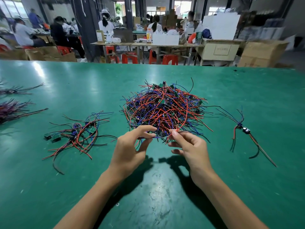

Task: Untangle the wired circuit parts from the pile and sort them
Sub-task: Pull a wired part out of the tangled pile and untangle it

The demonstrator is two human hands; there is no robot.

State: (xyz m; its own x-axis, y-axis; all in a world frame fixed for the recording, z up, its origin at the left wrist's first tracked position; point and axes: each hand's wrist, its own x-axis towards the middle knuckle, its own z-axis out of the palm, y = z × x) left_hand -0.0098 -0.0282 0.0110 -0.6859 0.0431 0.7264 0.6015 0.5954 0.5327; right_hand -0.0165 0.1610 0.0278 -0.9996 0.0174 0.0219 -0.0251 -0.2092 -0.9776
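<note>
A big tangled pile (163,108) of red, blue and black wires with small green circuit boards lies in the middle of the green table (165,187). At its near edge my left hand (130,146) pinches wires between thumb and fingers. My right hand (189,146) pinches a red wire and a small wired part (162,135) that hangs between both hands. A sorted group (77,134) of wired boards lies to the left. One separated wired part (244,131) lies to the right.
Two more bundles of dark wires (13,109) lie at the table's far left edge. Beyond the table's far edge stand workbenches, red stools (170,59), cardboard boxes (262,53) and several seated people.
</note>
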